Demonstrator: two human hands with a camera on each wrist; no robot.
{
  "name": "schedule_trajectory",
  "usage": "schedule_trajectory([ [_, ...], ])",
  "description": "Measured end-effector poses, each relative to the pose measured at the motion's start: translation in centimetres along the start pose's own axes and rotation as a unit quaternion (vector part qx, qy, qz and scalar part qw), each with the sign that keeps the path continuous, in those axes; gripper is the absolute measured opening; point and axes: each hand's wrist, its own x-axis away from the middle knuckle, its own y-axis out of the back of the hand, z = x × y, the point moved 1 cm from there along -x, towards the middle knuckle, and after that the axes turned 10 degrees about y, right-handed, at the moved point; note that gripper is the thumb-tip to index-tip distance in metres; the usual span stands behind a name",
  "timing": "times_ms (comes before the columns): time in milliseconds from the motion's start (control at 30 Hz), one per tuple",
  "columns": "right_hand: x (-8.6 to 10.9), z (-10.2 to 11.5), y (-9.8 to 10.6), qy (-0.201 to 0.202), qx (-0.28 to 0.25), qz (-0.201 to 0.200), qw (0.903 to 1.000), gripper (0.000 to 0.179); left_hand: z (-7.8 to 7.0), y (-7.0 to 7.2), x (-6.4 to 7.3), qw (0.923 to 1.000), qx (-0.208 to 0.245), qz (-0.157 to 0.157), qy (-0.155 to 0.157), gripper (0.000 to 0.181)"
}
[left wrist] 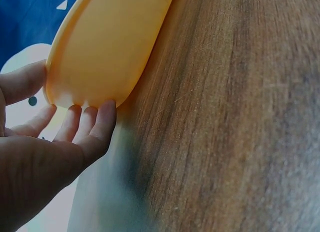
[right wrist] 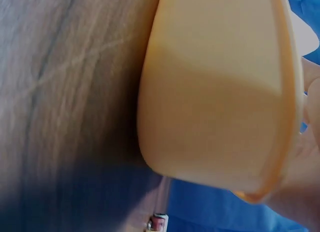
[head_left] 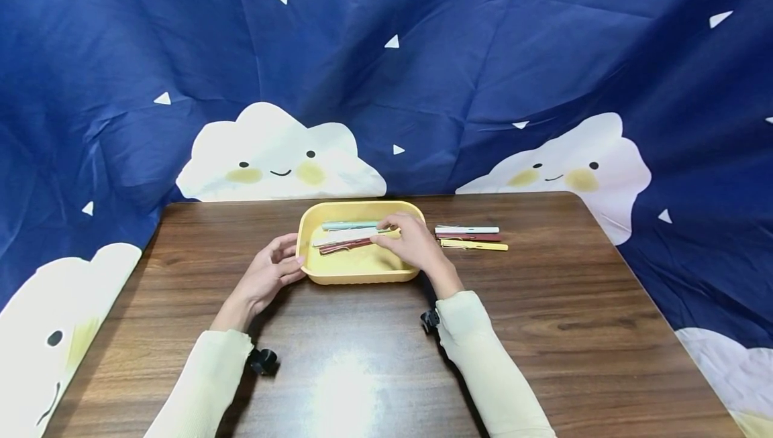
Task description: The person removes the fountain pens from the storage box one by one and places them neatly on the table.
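Note:
A yellow tray (head_left: 356, 277) stands on the table. It holds a teal pen (head_left: 348, 225), a white pen (head_left: 338, 235) and a dark red pen (head_left: 344, 246). My left hand (head_left: 272, 270) holds the tray's left end, thumb at the rim and fingertips against the outer wall in the left wrist view. Reaching over the right end, my right hand (head_left: 410, 240) has bent fingers at the pens' right ends; I cannot tell whether they grip one. In the right wrist view the tray wall hides most of the right hand.
Right of the tray lie another white pen (head_left: 468, 229), another dark red pen (head_left: 483, 237) and a yellow pen (head_left: 474, 245), close together. The wooden table (head_left: 574, 324) ends at the back against a blue cloth (head_left: 423, 89) with cloud prints.

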Motion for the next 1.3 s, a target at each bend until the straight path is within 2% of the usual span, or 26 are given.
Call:
schedule_trajectory([
  [300,-1.1,-0.1,-1.7,0.010,0.012,0.027,0.9995,0.026,0.0,-0.1,0.0,1.0000,0.002,-0.005,0.004,0.063],
  [533,-1.9,-0.1,-2.8,-0.009,0.013,0.046,0.9988,0.025,0.3,0.0,-0.2,0.9999,0.006,-0.011,0.009,0.064],
  [767,-2.6,-0.3,-3.9,-0.013,0.048,0.059,0.9970,0.021,0.2,0.0,-0.3,0.9999,0.005,-0.010,0.010,0.064],
  [933,-2.9,-0.5,-4.3,-0.020,0.068,0.080,0.9943,0.019,0.1,0.0,-0.2,0.9999,0.006,-0.011,0.011,0.063],
  [1167,-3.0,-0.6,-4.5,-0.025,0.056,0.109,0.9922,0.014,0.0,0.0,-0.2,0.9999,0.005,-0.010,0.008,0.063],
  [1300,-2.9,-0.6,-4.5,-0.039,0.067,0.128,0.9887,0.015,0.0,0.0,-0.3,0.9999,0.006,-0.010,0.008,0.063],
])
